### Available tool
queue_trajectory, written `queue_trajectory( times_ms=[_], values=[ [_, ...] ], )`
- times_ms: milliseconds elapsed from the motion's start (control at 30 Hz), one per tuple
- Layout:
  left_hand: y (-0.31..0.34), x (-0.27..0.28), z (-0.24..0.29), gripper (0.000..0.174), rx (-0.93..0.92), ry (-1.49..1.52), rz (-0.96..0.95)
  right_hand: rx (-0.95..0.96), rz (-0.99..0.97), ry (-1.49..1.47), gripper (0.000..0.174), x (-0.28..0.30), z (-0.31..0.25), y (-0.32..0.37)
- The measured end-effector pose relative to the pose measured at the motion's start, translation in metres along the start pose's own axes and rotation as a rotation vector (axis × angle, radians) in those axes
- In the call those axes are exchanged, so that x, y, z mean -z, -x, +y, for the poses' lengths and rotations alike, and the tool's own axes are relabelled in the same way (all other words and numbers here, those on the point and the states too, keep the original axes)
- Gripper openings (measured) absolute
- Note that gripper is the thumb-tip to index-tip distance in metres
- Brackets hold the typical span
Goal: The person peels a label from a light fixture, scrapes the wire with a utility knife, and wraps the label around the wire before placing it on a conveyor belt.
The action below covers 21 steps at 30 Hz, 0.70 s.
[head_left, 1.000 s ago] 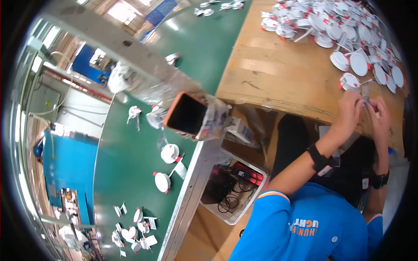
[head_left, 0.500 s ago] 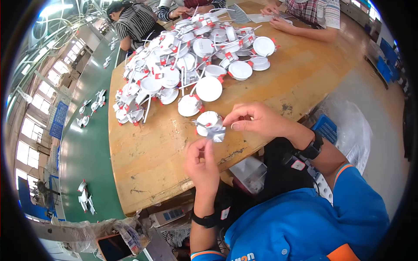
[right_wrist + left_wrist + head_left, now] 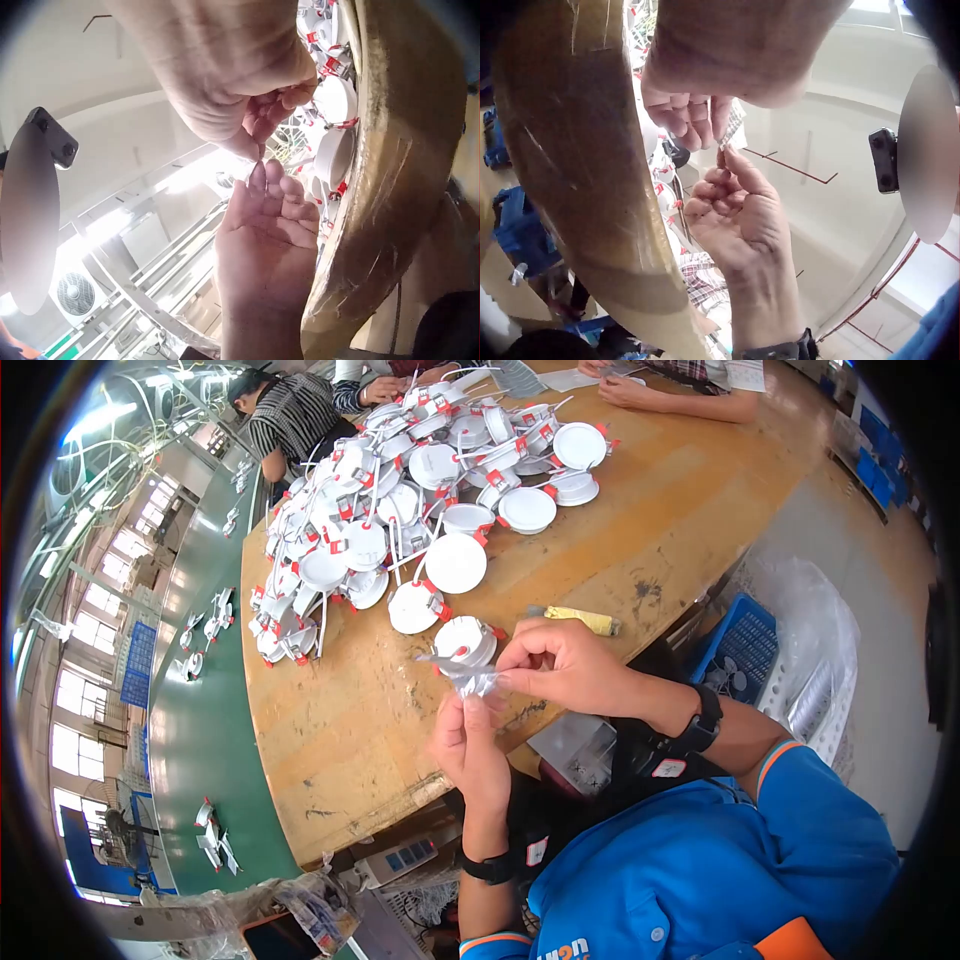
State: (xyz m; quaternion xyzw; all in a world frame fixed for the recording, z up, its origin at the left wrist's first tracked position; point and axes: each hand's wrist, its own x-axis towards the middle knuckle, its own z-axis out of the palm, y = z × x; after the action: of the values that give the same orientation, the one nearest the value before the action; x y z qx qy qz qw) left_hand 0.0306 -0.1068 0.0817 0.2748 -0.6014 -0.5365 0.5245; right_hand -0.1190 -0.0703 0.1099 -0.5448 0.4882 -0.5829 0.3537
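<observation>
In the head view my left hand (image 3: 472,755) pinches a small crinkled, silvery piece (image 3: 476,684) between thumb and finger. My right hand (image 3: 572,666) pinches its other edge, fingertips close to those of the left. In the left wrist view a piece with a small checked print (image 3: 735,129) shows at the meeting fingertips. The right wrist view has the fingers of both hands meeting, the piece mostly hidden. Just beyond lies a round white downlight (image 3: 466,641) with red clips, partly overlapped by the silvery piece. A yellow-wrapped stick (image 3: 582,621) lies behind my right hand.
Many white downlights (image 3: 456,563) with red clips are heaped on the wooden table (image 3: 340,760). To the left runs a green conveyor (image 3: 190,740) with several lights. Other people (image 3: 300,420) sit at the far side. A blue basket (image 3: 735,650) stands right of the table.
The head view has turned from the conveyor to the table and the heap. My right hand has moved from beside the downlight down to the silvery piece. The yellow-wrapped stick has come into view.
</observation>
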Motion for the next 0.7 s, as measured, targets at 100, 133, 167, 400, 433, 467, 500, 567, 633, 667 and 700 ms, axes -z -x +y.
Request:
queue_trajectory(
  times_ms=[100, 133, 167, 400, 433, 467, 500, 567, 633, 667, 700],
  values=[
    [0.0, -0.003, 0.003, 0.019, 0.01, 0.175, 0.056, 0.023, -0.003, 0.111, 0.008, 0.005, -0.004, -0.003],
    [0.0, -0.001, 0.005, 0.018, 0.013, 0.226, 0.088, 0.02, -0.006, 0.145, 0.007, 0.005, -0.005, -0.004],
    [0.001, 0.0, 0.006, 0.017, -0.007, 0.125, 0.081, 0.026, -0.022, 0.144, 0.007, 0.003, -0.005, -0.004],
    [0.003, -0.011, 0.005, 0.009, -0.024, -0.034, 0.172, 0.048, -0.055, 0.17, 0.008, -0.006, -0.006, -0.001],
    [0.004, -0.012, 0.005, 0.009, -0.032, -0.036, 0.182, 0.064, -0.047, 0.178, 0.008, -0.006, -0.004, -0.001],
    [0.004, -0.01, 0.004, 0.009, -0.028, -0.028, 0.175, 0.121, -0.057, 0.212, 0.008, -0.006, -0.003, -0.002],
    [0.004, -0.009, 0.003, 0.009, -0.025, -0.019, 0.167, 0.18, -0.065, 0.248, 0.008, -0.004, -0.001, -0.003],
    [0.004, -0.007, 0.004, 0.009, 0.01, -0.04, 0.153, 0.274, -0.094, 0.315, 0.007, 0.001, 0.0, -0.007],
    [0.003, -0.005, 0.012, 0.008, 0.075, -0.106, 0.144, 0.342, -0.136, 0.373, 0.007, 0.009, 0.0, -0.014],
    [0.003, -0.001, 0.012, 0.008, 0.076, -0.122, 0.117, 0.409, -0.133, 0.419, 0.008, 0.012, 0.0, -0.017],
    [0.002, 0.003, 0.011, 0.007, 0.077, -0.139, 0.094, 0.476, -0.131, 0.463, 0.008, 0.016, 0.0, -0.02]
  ],
)
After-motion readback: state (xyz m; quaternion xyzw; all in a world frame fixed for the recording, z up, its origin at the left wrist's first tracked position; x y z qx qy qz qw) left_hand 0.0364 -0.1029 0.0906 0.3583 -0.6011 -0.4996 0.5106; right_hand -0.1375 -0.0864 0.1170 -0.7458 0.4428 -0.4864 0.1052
